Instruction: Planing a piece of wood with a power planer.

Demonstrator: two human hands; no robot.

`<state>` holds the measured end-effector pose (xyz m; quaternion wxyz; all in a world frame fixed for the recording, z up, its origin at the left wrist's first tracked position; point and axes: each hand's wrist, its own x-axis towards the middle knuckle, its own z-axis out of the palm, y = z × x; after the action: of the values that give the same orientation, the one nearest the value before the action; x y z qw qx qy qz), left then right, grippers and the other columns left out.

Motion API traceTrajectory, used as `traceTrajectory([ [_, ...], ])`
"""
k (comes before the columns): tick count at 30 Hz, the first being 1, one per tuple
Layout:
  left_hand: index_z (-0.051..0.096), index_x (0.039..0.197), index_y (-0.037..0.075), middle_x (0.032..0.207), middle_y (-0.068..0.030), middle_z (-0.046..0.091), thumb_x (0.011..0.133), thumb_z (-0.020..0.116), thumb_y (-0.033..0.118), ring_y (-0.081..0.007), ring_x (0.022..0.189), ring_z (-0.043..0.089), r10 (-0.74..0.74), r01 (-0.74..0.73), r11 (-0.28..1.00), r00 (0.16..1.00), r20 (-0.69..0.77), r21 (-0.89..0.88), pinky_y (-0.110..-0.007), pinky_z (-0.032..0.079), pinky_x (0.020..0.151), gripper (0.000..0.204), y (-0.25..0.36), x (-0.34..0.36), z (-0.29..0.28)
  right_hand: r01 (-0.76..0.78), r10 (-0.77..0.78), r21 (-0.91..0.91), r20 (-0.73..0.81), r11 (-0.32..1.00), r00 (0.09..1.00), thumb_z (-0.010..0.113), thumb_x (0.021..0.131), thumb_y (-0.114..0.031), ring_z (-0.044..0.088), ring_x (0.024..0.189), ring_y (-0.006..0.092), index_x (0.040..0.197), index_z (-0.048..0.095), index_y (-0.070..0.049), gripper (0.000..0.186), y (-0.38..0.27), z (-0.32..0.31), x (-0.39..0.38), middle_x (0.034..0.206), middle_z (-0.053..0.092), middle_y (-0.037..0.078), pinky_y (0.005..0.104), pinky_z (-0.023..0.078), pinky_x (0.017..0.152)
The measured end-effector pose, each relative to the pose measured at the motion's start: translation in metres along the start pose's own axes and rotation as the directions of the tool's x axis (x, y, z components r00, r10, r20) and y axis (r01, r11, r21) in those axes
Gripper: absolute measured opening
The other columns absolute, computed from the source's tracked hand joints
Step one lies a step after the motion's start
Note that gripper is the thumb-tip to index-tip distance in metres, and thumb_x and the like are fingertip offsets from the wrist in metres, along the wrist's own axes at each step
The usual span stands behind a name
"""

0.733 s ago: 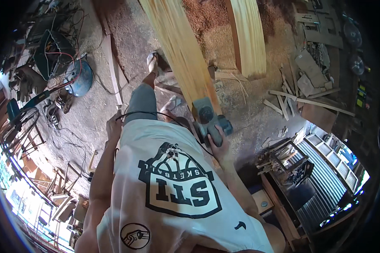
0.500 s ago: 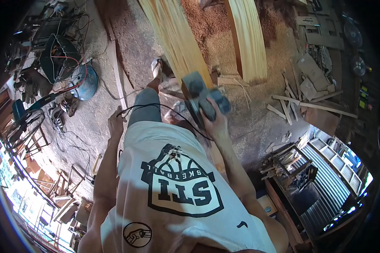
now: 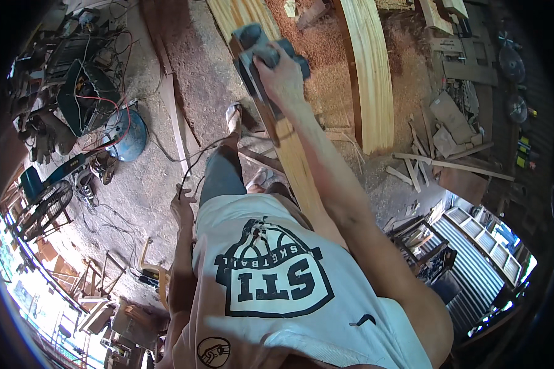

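Close to the body, the left hand (image 3: 183,207) curls around a black cord (image 3: 196,161), its finger placement hard to make out. The right hand (image 3: 283,80) grasps a grey power planer (image 3: 249,39) on a long plank (image 3: 297,166), masking some of the handle. The shirt (image 3: 274,277) hides the plank's near end; the top edge crops its far end. Shavings-strewn floor (image 3: 329,52) gives room before a second plank (image 3: 374,86).

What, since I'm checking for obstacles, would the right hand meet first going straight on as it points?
The planer in the right hand comes first; beyond, probably the long board running ahead, though depth is unclear.
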<state>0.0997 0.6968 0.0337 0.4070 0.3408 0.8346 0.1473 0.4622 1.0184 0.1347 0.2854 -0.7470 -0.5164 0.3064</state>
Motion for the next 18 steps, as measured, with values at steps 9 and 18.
traceTrajectory([
  [9, 0.082, 0.112, 0.001, 0.070, -0.0125, 0.077, 0.116, 0.042, 0.050, -0.0199, 0.073, 0.068, 0.174, -0.174, 0.985, 0.984, -0.025, 0.015, -0.039, 0.053, 0.083, 0.064, 0.025, 0.056, -0.031, 0.163, -0.162, 0.028, -0.035, 0.986, 0.986, 0.076, 0.093, -0.048, 0.074, 0.108, 0.0484, 0.130, 0.073, -0.007, 0.055, -0.021, -0.017, 0.086, 0.110, 0.077, 0.030, 0.0539, 0.058, 0.098],
  [18, 0.075, 0.131, -0.004, 0.118, -0.0178, 0.080, 0.102, 0.048, 0.009, -0.0207, 0.080, 0.075, 0.247, -0.242, 0.968, 0.964, 0.100, -0.066, -0.037, 0.059, 0.077, 0.041, 0.007, 0.044, -0.005, -0.172, 0.169, 0.028, 0.104, 0.985, 0.980, 0.082, 0.098, -0.032, 0.070, 0.130, 0.0392, 0.154, 0.059, -0.013, 0.064, 0.150, -0.135, -0.278, 0.138, 0.072, 0.025, 0.0464, 0.057, 0.106],
])
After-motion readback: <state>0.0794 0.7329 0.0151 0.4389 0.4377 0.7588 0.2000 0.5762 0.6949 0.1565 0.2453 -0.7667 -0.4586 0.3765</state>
